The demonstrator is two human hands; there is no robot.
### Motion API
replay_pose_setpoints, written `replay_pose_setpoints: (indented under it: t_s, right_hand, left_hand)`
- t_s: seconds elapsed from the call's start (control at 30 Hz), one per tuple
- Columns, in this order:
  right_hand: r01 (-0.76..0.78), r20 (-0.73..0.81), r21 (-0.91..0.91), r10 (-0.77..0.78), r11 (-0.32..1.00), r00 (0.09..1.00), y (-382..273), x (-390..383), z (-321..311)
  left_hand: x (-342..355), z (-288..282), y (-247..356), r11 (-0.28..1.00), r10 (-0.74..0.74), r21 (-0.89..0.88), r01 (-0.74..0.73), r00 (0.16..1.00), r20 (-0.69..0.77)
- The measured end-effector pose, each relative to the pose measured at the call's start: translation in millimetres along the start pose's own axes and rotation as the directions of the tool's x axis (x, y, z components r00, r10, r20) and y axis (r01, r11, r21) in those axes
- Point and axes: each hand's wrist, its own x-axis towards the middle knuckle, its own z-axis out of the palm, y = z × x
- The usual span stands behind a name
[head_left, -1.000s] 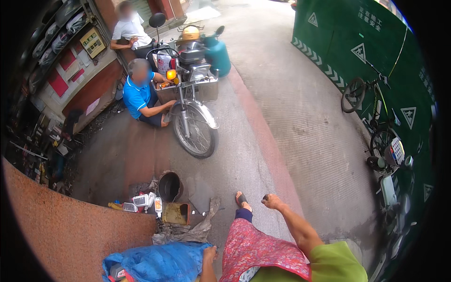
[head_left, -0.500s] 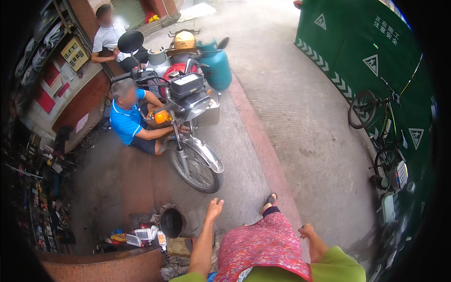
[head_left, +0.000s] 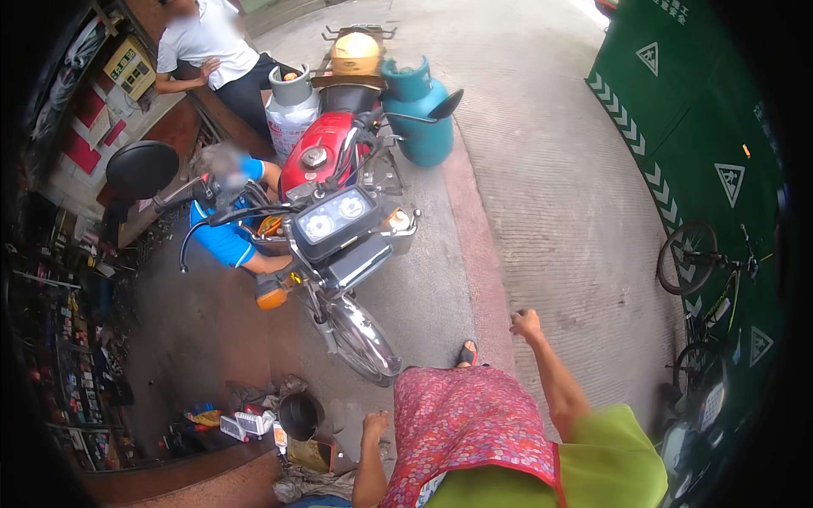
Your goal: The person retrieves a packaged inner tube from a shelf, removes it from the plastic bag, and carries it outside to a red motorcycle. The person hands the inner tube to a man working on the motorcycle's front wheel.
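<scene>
My left hand (head_left: 375,423) hangs low beside my pink floral apron (head_left: 466,406), fingers loosely bent and apart, holding nothing visible. My right hand (head_left: 525,326) is out to the right of the apron, fingers closed around something I cannot make out. Ahead stands a red motorcycle (head_left: 315,148) with a chrome front fender (head_left: 356,326). A person in a blue polo (head_left: 222,245) crouches behind its handlebars, one arm reaching toward the front fork. A teal gas cylinder (head_left: 423,127) stands at its right side, a grey one (head_left: 290,114) at its left.
A person in white (head_left: 220,46) leans at the left. Cluttered shelves (head_left: 76,339) line that side; a black bucket (head_left: 301,413) and white bottles (head_left: 252,423) lie near my feet. Bicycles (head_left: 716,296) stand against a green hoarding (head_left: 694,135) right of the concrete path (head_left: 559,212).
I have moved closer to the motorcycle, which now looms larger. My left hand swung up and forward, then back down; my right hand has swung forward and higher.
</scene>
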Motion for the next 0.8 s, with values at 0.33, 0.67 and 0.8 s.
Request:
replay_pose_setpoints:
  t_s: [0.33,0.67,0.8]
  right_hand:
    - [0.066,0.298,0.744,-0.419,0.665,0.858,-449.0,113.6,73.3]
    - [-0.240,0.513,0.805,-0.434,0.542,0.741,-508.1,164.1,98.8]
    - [-0.257,0.639,0.696,-0.416,0.670,0.647,-503.9,147.7,86.9]
  left_hand:
    - [13.6,7.6,106.4,0.919,-0.176,-0.355,0.171,0.984,0.018]
    - [70.9,-17.1,156.7,0.948,0.306,0.020,-0.316,0.897,-0.319]
    - [74.8,-19.7,171.5,0.954,0.277,0.192,-0.229,0.918,-0.283]
